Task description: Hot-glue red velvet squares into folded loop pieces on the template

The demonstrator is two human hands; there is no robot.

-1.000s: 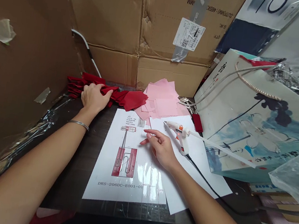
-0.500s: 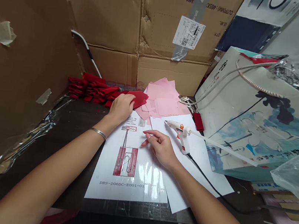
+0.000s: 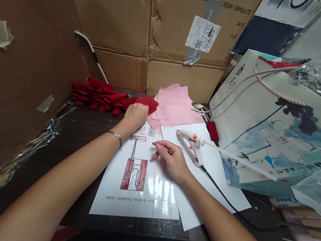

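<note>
My left hand (image 3: 136, 117) is at the right end of a row of folded red cloth pieces (image 3: 100, 96). Its fingers are curled in and mostly hidden; what they hold, if anything, does not show. Red cloth lies just behind the knuckles. Over the printed sheet (image 3: 115, 182), my right hand (image 3: 169, 158) hovers or rests with its fingers loosely bent and apart, nothing in them. A white glue gun (image 3: 195, 146) with a long glue stick (image 3: 241, 161) lies on blank paper (image 3: 207, 208) to the right of that hand.
Pink paper squares (image 3: 177, 107) are heaped at the back middle. Metal clips (image 3: 202, 110) and one dark red piece (image 3: 213, 131) lie right of them. Cardboard walls (image 3: 116, 13) enclose the left and back. A paper bag (image 3: 268, 124) stands at right. The glue gun's black cord (image 3: 221, 196) runs rightward.
My left hand has moved a little right along the red cloth pieces and turned, its fingers now curled more out of sight. My right hand has stayed nearly still.
</note>
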